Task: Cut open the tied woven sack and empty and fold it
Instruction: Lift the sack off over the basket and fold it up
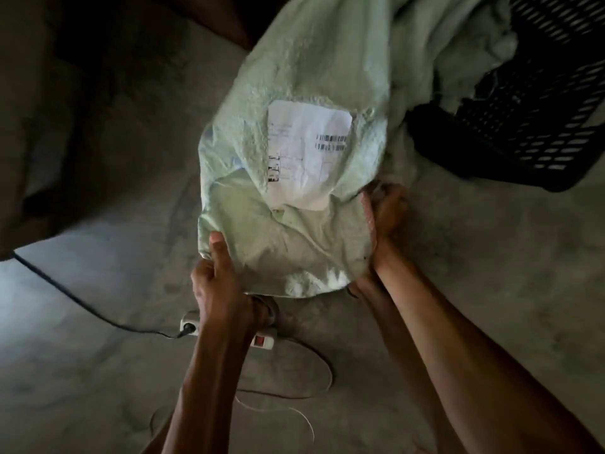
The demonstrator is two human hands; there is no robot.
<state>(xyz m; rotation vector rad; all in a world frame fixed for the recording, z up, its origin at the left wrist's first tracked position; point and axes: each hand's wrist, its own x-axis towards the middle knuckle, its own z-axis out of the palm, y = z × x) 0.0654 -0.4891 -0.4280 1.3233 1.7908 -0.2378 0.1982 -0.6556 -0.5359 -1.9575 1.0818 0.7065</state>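
So that its load could slide out near the black basket (pixel 540 109), it seemed, the left hand (pixel 216 283) and the right hand (pixel 386 221) each gripped the bottom end of the woven sack (pixel 304 231).

A pale green sack (pixel 294 77) of woven plastic, crinkled and faintly shiny, bears a creased white paper label (pixel 307 152), matt, with printed barcodes. Beside it is a black plastic basket (pixel 540 126) with perforated lattice walls. The grey concrete floor (pixel 98 371) looks matt and mottled; the white plastic power strip (pixel 264 343) looks smooth.
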